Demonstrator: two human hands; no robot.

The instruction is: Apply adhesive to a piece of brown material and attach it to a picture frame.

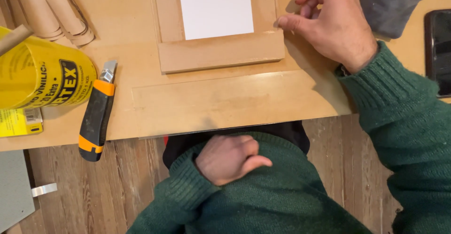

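A brown board frame (221, 50) with a white rectangle (215, 7) in its opening lies on the wooden table (225, 102). My right hand (329, 22) rests at the frame's lower right corner, fingertips touching its edge, holding nothing. My left hand (230, 158) is curled into a loose fist against my green sweater, below the table's front edge, with nothing in it.
An orange and black utility knife (96, 114) lies at the table's front left, next to a yellow glue tub (42, 74). Cardboard tubes (51, 8) sit at the back left. A grey cloth (392, 3) and a dark phone (439, 50) are at the right.
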